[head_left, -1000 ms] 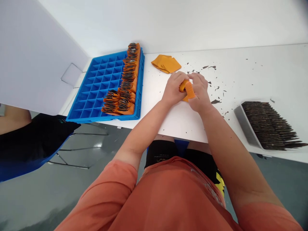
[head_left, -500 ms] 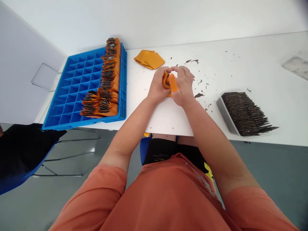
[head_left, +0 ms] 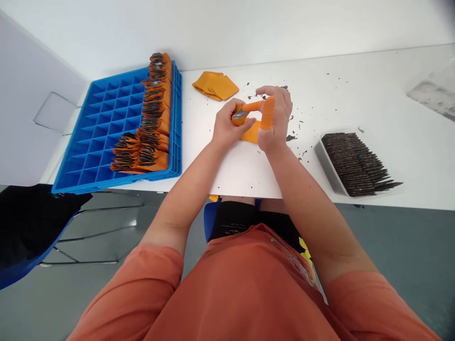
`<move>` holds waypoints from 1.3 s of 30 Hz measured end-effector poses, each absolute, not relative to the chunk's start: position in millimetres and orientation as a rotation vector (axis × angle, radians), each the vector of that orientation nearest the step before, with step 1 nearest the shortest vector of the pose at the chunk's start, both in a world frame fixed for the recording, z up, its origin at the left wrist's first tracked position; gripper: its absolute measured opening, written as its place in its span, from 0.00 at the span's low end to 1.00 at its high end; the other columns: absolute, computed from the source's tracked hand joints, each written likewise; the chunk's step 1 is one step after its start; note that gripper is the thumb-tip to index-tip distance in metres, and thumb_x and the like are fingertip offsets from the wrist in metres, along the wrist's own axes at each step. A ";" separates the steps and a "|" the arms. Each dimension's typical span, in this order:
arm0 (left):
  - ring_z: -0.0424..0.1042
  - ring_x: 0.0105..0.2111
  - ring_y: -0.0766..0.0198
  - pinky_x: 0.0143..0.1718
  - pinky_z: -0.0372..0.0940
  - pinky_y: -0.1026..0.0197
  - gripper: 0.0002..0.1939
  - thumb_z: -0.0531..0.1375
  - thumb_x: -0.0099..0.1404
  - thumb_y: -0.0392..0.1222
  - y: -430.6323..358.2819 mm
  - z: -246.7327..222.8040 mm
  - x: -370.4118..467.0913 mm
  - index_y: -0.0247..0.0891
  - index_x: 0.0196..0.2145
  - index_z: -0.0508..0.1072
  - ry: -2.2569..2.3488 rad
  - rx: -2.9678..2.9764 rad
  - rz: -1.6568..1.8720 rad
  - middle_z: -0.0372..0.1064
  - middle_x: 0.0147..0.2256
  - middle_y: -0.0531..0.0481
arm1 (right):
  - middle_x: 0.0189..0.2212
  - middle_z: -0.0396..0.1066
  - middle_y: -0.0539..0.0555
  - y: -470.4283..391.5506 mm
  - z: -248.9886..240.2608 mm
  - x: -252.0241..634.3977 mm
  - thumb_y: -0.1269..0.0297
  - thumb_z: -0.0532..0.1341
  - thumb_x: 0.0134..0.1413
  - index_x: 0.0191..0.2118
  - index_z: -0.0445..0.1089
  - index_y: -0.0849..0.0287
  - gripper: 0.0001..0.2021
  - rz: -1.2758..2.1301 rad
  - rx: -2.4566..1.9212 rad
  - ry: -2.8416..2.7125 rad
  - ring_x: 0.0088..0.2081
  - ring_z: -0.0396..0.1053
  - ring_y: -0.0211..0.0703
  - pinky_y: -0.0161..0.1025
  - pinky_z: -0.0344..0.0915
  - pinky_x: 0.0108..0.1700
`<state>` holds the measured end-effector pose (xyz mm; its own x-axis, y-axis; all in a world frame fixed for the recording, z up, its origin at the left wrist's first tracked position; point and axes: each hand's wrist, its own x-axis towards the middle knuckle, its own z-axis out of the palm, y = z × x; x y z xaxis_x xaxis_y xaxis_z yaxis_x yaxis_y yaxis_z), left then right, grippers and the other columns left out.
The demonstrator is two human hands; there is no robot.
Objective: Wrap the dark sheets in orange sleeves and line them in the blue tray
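My left hand (head_left: 225, 124) is closed around a small orange pouch (head_left: 237, 119), whose mouth gapes and shows a silvery lining. Orange finger covers sit on the thumb and index finger of my right hand (head_left: 277, 121). That index finger reaches left to the pouch's mouth; whether the tip is inside I cannot tell. The right thumb stands apart from it, with nothing visible between. Under my hands another flat orange pouch (head_left: 252, 132) lies on the white table (head_left: 245, 175). A few more flat orange pouches (head_left: 216, 86) lie fanned out beyond my left hand.
On the left, a blue divided crate (head_left: 92, 151) carries rows of filled orange pouches (head_left: 156, 113) along its right side. To the right, a clear plastic tub (head_left: 332, 168) holds stacked dark thin sheets (head_left: 353, 163). Dark flakes (head_left: 291, 138) are scattered over the table.
My hands have drawn apart slightly. The pouch in my left hand now shows its open mouth, and my right index finger is stretched toward it. The view has shifted slightly.
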<state>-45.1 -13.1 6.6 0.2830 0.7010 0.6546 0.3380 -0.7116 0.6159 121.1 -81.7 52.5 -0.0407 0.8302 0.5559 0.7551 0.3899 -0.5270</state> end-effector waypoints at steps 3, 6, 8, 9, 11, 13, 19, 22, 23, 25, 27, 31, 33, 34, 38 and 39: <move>0.74 0.37 0.58 0.40 0.73 0.50 0.28 0.66 0.69 0.74 -14.7 9.4 -44.0 0.46 0.44 0.73 0.940 2.182 1.415 0.72 0.36 0.50 | 0.61 0.70 0.61 -81.2 50.9 119.5 0.38 0.15 0.70 0.56 0.81 0.50 0.57 0.091 -1.356 -1.710 0.71 0.65 0.69 0.78 0.59 0.71; 0.76 0.39 0.56 0.43 0.73 0.49 0.30 0.65 0.68 0.77 -13.8 9.5 -44.1 0.46 0.44 0.74 0.938 2.181 1.407 0.72 0.36 0.50 | 0.62 0.70 0.62 -78.3 48.1 124.0 0.37 0.18 0.71 0.57 0.81 0.50 0.54 0.139 -1.336 -1.757 0.71 0.63 0.74 0.82 0.59 0.69; 0.77 0.41 0.55 0.45 0.74 0.47 0.32 0.65 0.67 0.78 -12.2 8.2 -44.5 0.46 0.44 0.74 0.945 2.180 1.406 0.72 0.37 0.50 | 0.64 0.69 0.61 -75.0 46.0 129.8 0.37 0.21 0.72 0.58 0.81 0.49 0.52 0.167 -1.345 -1.831 0.72 0.61 0.75 0.84 0.59 0.69; 0.77 0.42 0.55 0.45 0.74 0.47 0.33 0.65 0.66 0.79 -11.3 7.4 -44.7 0.46 0.45 0.74 0.948 2.179 1.410 0.72 0.37 0.50 | 0.65 0.68 0.61 -73.2 45.0 132.6 0.36 0.22 0.72 0.58 0.81 0.48 0.51 0.165 -1.352 -1.864 0.72 0.61 0.75 0.83 0.59 0.69; 0.78 0.43 0.53 0.46 0.75 0.44 0.34 0.66 0.65 0.80 -9.3 5.7 -45.0 0.47 0.47 0.73 0.952 2.183 1.421 0.71 0.38 0.50 | 0.66 0.68 0.61 -70.4 43.4 136.3 0.34 0.24 0.73 0.60 0.81 0.46 0.49 0.134 -1.362 -1.919 0.73 0.61 0.75 0.82 0.58 0.70; 0.79 0.44 0.51 0.47 0.75 0.42 0.35 0.67 0.64 0.80 -7.4 4.4 -45.4 0.48 0.49 0.73 0.957 2.190 1.426 0.71 0.39 0.49 | 0.65 0.68 0.61 -69.4 42.8 136.2 0.32 0.26 0.73 0.62 0.79 0.45 0.48 0.085 -1.363 -1.959 0.72 0.62 0.74 0.82 0.59 0.70; 0.77 0.46 0.49 0.48 0.74 0.41 0.34 0.69 0.63 0.78 -5.4 4.2 -46.6 0.49 0.49 0.73 0.960 2.200 1.402 0.70 0.39 0.49 | 0.61 0.71 0.61 -77.9 50.3 126.0 0.38 0.20 0.73 0.55 0.82 0.49 0.53 0.044 -1.388 -1.852 0.67 0.67 0.65 0.73 0.62 0.70; 0.76 0.45 0.50 0.48 0.73 0.43 0.31 0.70 0.64 0.75 -5.6 5.8 -47.1 0.47 0.47 0.73 0.953 2.226 1.388 0.72 0.39 0.49 | 0.57 0.72 0.61 -78.3 54.0 133.4 0.39 0.17 0.72 0.51 0.83 0.50 0.55 0.059 -1.378 -1.874 0.65 0.69 0.63 0.72 0.64 0.69; 0.75 0.44 0.51 0.48 0.73 0.43 0.31 0.70 0.64 0.75 -5.6 6.2 -47.2 0.47 0.47 0.73 0.953 2.236 1.389 0.72 0.40 0.48 | 0.58 0.72 0.61 -76.8 54.2 138.1 0.37 0.18 0.72 0.53 0.83 0.49 0.54 0.069 -1.364 -1.929 0.66 0.69 0.65 0.73 0.64 0.69; 0.75 0.43 0.52 0.48 0.73 0.44 0.30 0.71 0.64 0.74 -5.4 6.8 -47.4 0.47 0.47 0.73 0.958 2.255 1.394 0.72 0.40 0.48 | 0.60 0.70 0.61 -72.4 52.7 147.4 0.32 0.23 0.72 0.60 0.80 0.44 0.51 0.089 -1.335 -2.044 0.68 0.67 0.68 0.76 0.63 0.68; 0.75 0.44 0.52 0.49 0.73 0.43 0.30 0.71 0.64 0.74 -4.9 6.6 -47.6 0.48 0.48 0.73 0.957 2.278 1.395 0.71 0.41 0.48 | 0.63 0.69 0.60 -68.1 50.0 152.7 0.31 0.26 0.72 0.66 0.77 0.41 0.48 0.094 -1.337 -2.083 0.70 0.65 0.70 0.77 0.63 0.68; 0.75 0.50 0.48 0.54 0.72 0.40 0.33 0.70 0.65 0.73 -1.3 4.0 -48.5 0.50 0.55 0.71 0.908 2.302 1.434 0.71 0.48 0.45 | 0.66 0.67 0.60 -65.6 43.9 146.6 0.33 0.27 0.74 0.69 0.74 0.41 0.46 0.082 -1.374 -2.052 0.72 0.64 0.70 0.77 0.62 0.70; 0.75 0.53 0.46 0.57 0.71 0.39 0.35 0.71 0.66 0.73 2.0 1.9 -49.3 0.50 0.58 0.69 0.882 2.301 1.459 0.70 0.51 0.43 | 0.67 0.66 0.59 -66.8 40.7 139.0 0.34 0.27 0.74 0.69 0.74 0.41 0.46 0.089 -1.358 -1.992 0.72 0.63 0.70 0.78 0.62 0.71; 0.74 0.55 0.45 0.58 0.71 0.38 0.36 0.71 0.65 0.73 3.6 0.8 -49.7 0.51 0.59 0.68 0.874 2.298 1.469 0.69 0.53 0.43 | 0.67 0.66 0.59 -67.6 39.1 135.2 0.34 0.26 0.74 0.69 0.74 0.41 0.46 0.091 -1.341 -1.954 0.72 0.63 0.69 0.78 0.61 0.71; 0.73 0.57 0.44 0.60 0.70 0.37 0.38 0.73 0.63 0.71 7.4 -2.1 -50.6 0.53 0.60 0.66 0.889 2.269 1.478 0.67 0.54 0.44 | 0.66 0.67 0.57 -69.5 34.2 125.2 0.35 0.26 0.75 0.67 0.74 0.40 0.44 0.102 -1.310 -1.836 0.73 0.63 0.65 0.76 0.60 0.74; 0.73 0.58 0.44 0.61 0.70 0.37 0.38 0.74 0.63 0.71 7.4 -2.3 -50.7 0.53 0.61 0.66 0.900 2.264 1.471 0.67 0.55 0.43 | 0.67 0.67 0.57 -69.3 33.8 124.8 0.36 0.26 0.75 0.67 0.74 0.40 0.44 0.110 -1.314 -1.828 0.73 0.63 0.64 0.76 0.60 0.75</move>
<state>-50.7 7.4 -2.3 0.2815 0.6427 0.7125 0.3415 -0.7610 0.5516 124.8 -69.3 33.8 -0.0770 0.8092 0.5824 0.7333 0.4418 -0.5169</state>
